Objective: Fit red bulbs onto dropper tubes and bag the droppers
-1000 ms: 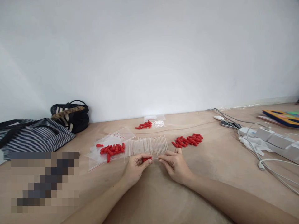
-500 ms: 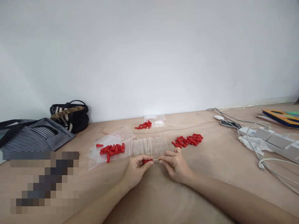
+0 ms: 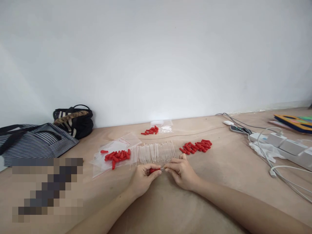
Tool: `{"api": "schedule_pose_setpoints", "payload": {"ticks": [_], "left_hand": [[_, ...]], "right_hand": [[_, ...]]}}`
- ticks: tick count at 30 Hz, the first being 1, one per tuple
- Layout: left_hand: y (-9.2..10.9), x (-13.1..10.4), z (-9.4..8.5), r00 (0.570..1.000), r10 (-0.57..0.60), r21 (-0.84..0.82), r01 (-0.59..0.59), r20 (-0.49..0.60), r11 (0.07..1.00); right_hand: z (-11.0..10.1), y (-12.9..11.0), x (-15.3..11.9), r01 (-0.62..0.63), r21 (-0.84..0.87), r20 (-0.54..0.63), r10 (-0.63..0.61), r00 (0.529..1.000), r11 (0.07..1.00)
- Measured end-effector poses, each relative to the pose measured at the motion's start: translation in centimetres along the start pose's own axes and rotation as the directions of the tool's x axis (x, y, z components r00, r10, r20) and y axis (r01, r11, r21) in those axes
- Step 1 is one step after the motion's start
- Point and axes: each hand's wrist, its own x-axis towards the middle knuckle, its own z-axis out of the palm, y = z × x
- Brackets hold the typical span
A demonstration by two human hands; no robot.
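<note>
Gripping a red bulb (image 3: pixel 155 170) between the closed thumb and fingers of the left hand (image 3: pixel 142 180), its open end pointing right. Pinching a thin clear tube (image 3: pixel 162 169) with the fingertips of the right hand (image 3: pixel 184 174), and lining it up end-on with the red bulb, with only a short length showing between the two hands. Holding both just above or on the near middle of the tan surface (image 3: pixel 170 204); cannot tell which.

Reaching toward a row of clear tubes (image 3: pixel 156 152) lying side by side just beyond the fingers. Facing a right red pile (image 3: pixel 196 147) on the bare surface, and a left red pile (image 3: pixel 118 156) resting on clear plastic bags (image 3: pixel 131 139). Looking also at a small red pile (image 3: pixel 150 130) lying by a clear packet (image 3: pixel 165 127) at the far middle, near the wall (image 3: pixel 175 65).

Showing a striped bag (image 3: pixel 44 143) and a black bag (image 3: pixel 84 125) at the far left. Showing a power strip (image 3: pixel 291 156) with cables at the right, and an orange-and-blue item (image 3: pixel 296 123) at the far right.
</note>
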Motion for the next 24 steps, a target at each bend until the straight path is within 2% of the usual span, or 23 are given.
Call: {"api": "schedule_pose_setpoints", "payload": {"ticks": [4, 9, 12, 17, 24], "left_hand": [[0.4, 0.0, -0.4, 1.000, -0.003, 0.045, 0.004, -0.021, 0.999], [0.5, 0.0, -0.5, 0.999, -0.017, 0.057, 0.019, -0.037, 0.998], [0.3, 0.0, -0.3, 0.999, -0.008, 0.044, 0.009, -0.037, 0.999], [-0.2, -0.2, -0.2, 0.999, 0.009, 0.041, -0.008, -0.034, 0.999], [-0.5, 0.2, -0.4, 0.999, 0.019, 0.091, -0.015, -0.043, 0.996]], "right_hand": [[-0.8, 0.6, -0.1, 0.027, -0.049, 0.019, -0.026, 0.999, 0.998], [-1.9, 1.6, -0.6, 0.089, -0.222, -0.025, -0.097, 0.995, 0.971], [-1.7, 1.6, -0.7, 0.128, -0.267, -0.050, -0.146, 0.988, 0.955], [-0.8, 1.3, -0.5, 0.121, -0.216, -0.123, -0.150, 0.981, 0.969], [-0.8, 1.2, -0.2, 0.079, -0.232, -0.010, -0.084, 0.996, 0.970]]}}
